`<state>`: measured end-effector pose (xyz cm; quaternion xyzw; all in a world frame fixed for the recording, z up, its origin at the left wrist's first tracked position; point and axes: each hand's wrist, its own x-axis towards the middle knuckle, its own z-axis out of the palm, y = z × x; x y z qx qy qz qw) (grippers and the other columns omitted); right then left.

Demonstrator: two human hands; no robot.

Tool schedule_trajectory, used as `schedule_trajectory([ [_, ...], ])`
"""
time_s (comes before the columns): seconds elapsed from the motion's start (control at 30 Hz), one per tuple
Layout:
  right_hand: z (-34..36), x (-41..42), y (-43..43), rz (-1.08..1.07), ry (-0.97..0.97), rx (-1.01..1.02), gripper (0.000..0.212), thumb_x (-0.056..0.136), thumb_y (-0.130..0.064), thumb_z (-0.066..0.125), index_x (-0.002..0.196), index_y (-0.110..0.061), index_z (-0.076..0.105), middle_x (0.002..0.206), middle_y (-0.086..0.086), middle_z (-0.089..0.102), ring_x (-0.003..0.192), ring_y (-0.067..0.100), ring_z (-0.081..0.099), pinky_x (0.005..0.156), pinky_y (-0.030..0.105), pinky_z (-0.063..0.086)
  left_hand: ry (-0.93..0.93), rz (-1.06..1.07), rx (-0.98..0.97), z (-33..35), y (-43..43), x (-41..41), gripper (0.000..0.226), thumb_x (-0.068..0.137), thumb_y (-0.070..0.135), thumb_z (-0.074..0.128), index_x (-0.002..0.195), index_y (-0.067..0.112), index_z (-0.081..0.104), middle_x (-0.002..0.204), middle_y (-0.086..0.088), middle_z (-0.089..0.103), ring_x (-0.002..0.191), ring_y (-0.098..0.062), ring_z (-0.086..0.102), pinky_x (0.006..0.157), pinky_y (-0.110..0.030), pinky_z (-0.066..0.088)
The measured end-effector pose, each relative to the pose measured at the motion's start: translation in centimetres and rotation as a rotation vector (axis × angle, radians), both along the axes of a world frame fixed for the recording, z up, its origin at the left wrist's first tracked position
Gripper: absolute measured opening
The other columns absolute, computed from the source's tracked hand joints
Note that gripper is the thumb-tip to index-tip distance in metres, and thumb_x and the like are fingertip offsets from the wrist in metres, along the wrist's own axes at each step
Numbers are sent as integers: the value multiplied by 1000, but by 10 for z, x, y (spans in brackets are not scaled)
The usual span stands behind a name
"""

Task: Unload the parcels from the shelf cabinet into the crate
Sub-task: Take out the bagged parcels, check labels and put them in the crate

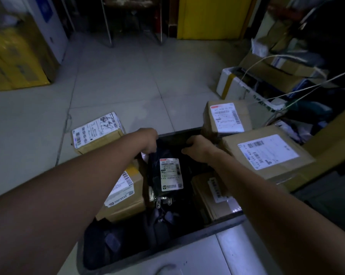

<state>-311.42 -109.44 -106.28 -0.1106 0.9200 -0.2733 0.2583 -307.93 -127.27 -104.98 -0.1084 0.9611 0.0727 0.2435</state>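
Left hand (pixel 147 142): fingers curled over the top-left corner of the black poly-bag parcel (pixel 170 173). The parcel is dark and glossy with a white barcode label. It sits lengthwise inside the crate (pixel 217 226), near its far rim. It appears soft, light and probably slick, so the bunched top edge looks the surest hold. Right hand (pixel 199 148): fingers curled, gripping the top-right corner.
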Motion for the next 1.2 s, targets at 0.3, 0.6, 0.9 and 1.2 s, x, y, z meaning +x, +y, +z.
schedule_trajectory([
  [0.3, 133, 50, 63, -30, 215, -42, 44, 93, -33, 67, 131, -13, 59, 130, 10, 60, 108, 25, 58, 82, 26, 43, 100, -115, -3, 130, 54, 36, 57, 97, 27, 61, 149, 14, 40, 152, -10, 41, 135, -28, 44, 104, -27, 37],
  [0.6, 232, 148, 274, -272, 261, 135, 34, 91, -36, 66, 112, -9, 67, 110, 10, 68, 103, 28, 65, 81, 33, 50, 236, -369, 70, 210, 225, 72, 51, 95, 37, 61, 140, 16, 52, 143, -11, 53, 127, -28, 52, 101, -30, 43],
  [0.9, 262, 338, 527, -698, 230, 230, 43, 90, -35, 69, 126, -13, 61, 127, 7, 66, 115, 24, 61, 99, 35, 50, 212, -719, 155, 234, 461, 155, 37, 96, 45, 57, 124, 21, 61, 125, -3, 62, 112, -24, 59, 95, -35, 50],
  [1.2, 261, 532, 699, -1096, 232, 324, 40, 89, -37, 67, 122, -14, 63, 119, 4, 68, 111, 21, 63, 77, 22, 43, 190, -988, 327, 227, 682, 261, 47, 94, 51, 56, 134, 28, 55, 131, -1, 58, 109, -18, 58, 98, -37, 50],
])
